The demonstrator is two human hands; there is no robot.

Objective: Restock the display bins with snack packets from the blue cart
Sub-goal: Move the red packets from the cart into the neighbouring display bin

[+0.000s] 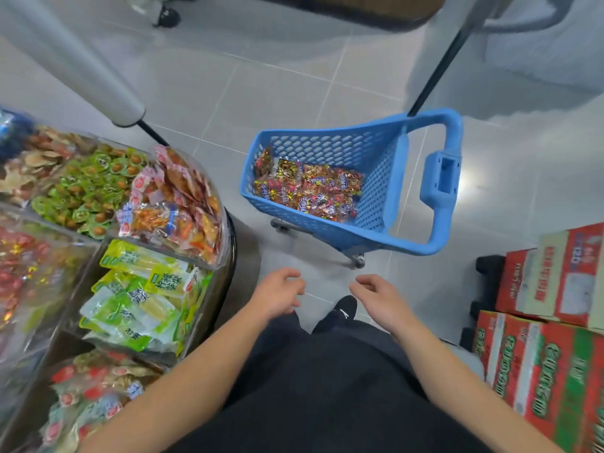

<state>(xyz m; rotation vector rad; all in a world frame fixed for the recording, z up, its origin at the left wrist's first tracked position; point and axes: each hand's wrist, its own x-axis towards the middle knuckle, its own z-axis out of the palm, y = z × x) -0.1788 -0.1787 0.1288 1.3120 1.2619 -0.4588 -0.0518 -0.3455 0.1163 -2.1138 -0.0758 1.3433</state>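
The blue cart (376, 152) stands on the floor ahead of me, with a heap of red and yellow snack packets (307, 191) on its bottom. The display bins (209, 256), clear-walled, curve along my left and hold green, orange and yellow-green packets. My left hand (277, 295) and my right hand (382, 299) hover side by side below the cart, a little short of it. Both have loosely curled fingers and hold nothing.
Red and green cardboard boxes (542, 348) are stacked on a black dolly at the right. A grey pole (75, 60) slants over the bins and a black rod (438, 63) rises behind the cart. Someone's shoe (168, 16) shows at the far top. Grey tiled floor surrounds the cart.
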